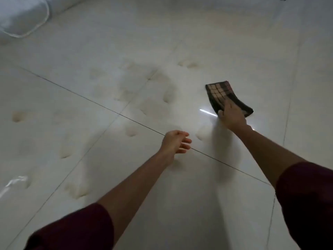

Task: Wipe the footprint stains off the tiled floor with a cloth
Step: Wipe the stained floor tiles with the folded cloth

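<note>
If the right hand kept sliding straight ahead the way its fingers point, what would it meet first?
Only the checked cloth under the right hand; past it lies bare tiled floor, with faint footprint stains slightly off to the left. Depth is uncertain.

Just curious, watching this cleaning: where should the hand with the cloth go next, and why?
Probably sweep the cloth leftward. The right hand presses it on the tiled floor, and the nearest footprint stains lie just to its left, unwiped. The left hand hovers empty.
</note>
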